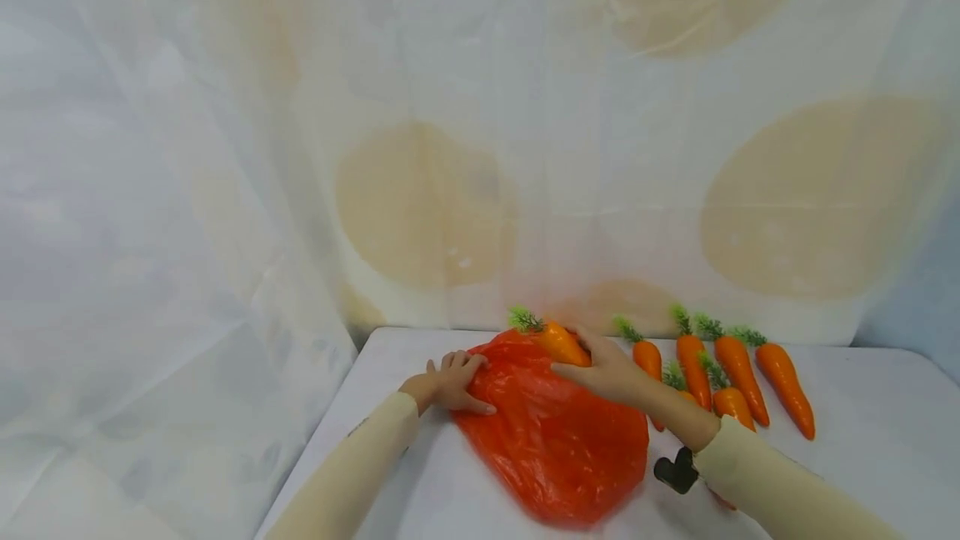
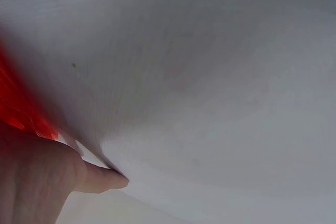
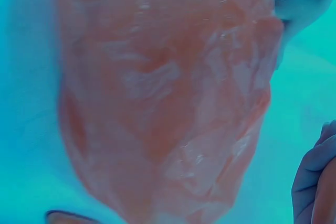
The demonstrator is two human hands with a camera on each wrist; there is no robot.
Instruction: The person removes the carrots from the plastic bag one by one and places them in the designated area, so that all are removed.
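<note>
A red plastic bag (image 1: pixel 555 440) lies on the white table, bulging toward its near end. My right hand (image 1: pixel 611 369) grips an orange carrot (image 1: pixel 561 344) with a leafy green top, over the bag's far end. On the bag's left edge rests my left hand (image 1: pixel 453 382), thumb spread away from the fingers. In the left wrist view the thumb of the left hand (image 2: pixel 47 179) is straight, and its fingers are out of sight. The right wrist view has a strong blue tint and shows the crumpled bag (image 3: pixel 157 93) close up, with part of the right hand (image 3: pixel 310 182) at the lower right.
Several more carrots (image 1: pixel 738 365) with green tops lie right of the bag, some partly behind the right forearm. The white table (image 1: pixel 862 457) ends at a pale curtain with beige spots (image 1: pixel 600 148) at the back. Another pale sheet (image 1: pixel 150 315) hangs at the left.
</note>
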